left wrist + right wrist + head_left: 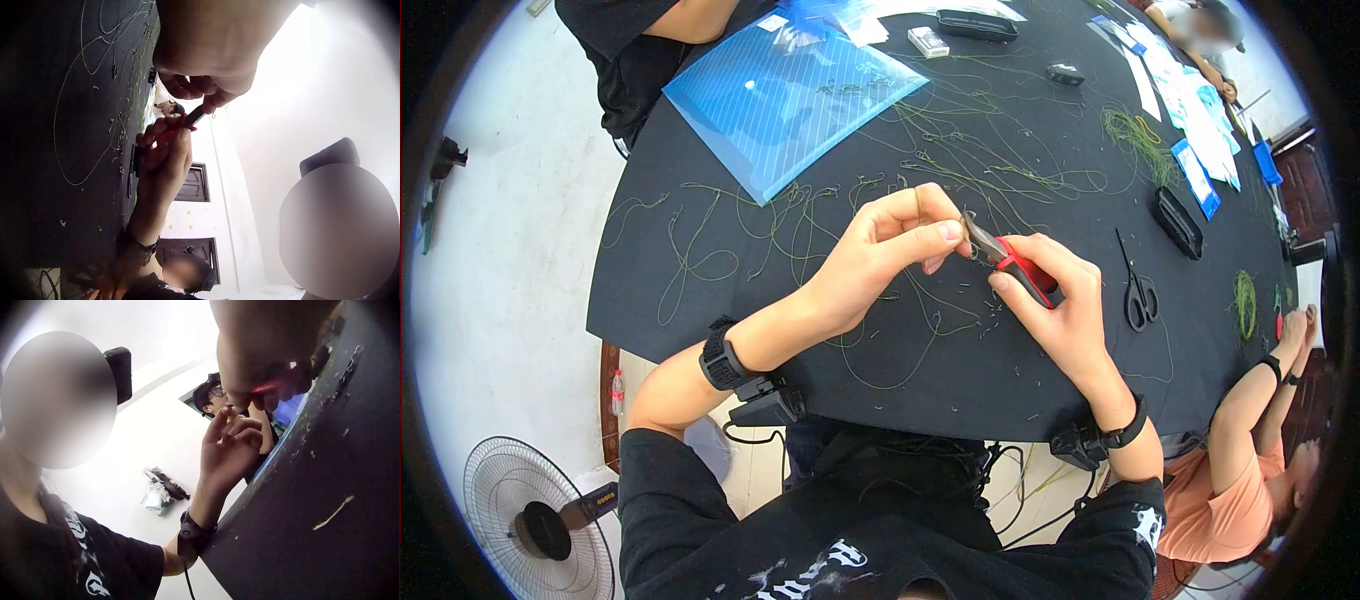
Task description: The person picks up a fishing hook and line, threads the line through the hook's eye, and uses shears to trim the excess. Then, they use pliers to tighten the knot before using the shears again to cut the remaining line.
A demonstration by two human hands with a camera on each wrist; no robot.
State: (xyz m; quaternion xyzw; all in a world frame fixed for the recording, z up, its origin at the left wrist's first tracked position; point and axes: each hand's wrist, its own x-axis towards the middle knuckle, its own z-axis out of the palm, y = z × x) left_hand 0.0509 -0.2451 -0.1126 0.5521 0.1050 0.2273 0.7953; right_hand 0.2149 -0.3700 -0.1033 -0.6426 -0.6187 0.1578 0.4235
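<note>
Above the black table [820,370], the left hand [890,240] pinches something tiny between thumb and fingers; a green line runs over one of its fingers. The right hand [1055,300] grips red-and-black pliers [1025,275], whose metal tip meets the left fingertips. In the left wrist view the pliers [195,115] reach from the right hand [165,156] to the left hand [206,81]. The right wrist view shows the left hand [231,447] with thumb and finger together, beside the right hand [269,369]. What exactly the pliers touch is too small to tell.
Green lines [1000,180] with small hooks spread across the table. A blue folder [790,100] lies at the back left. Black scissors [1140,295] and a black tray [1178,222] lie to the right. Other people sit around the table; a fan [545,530] stands at lower left.
</note>
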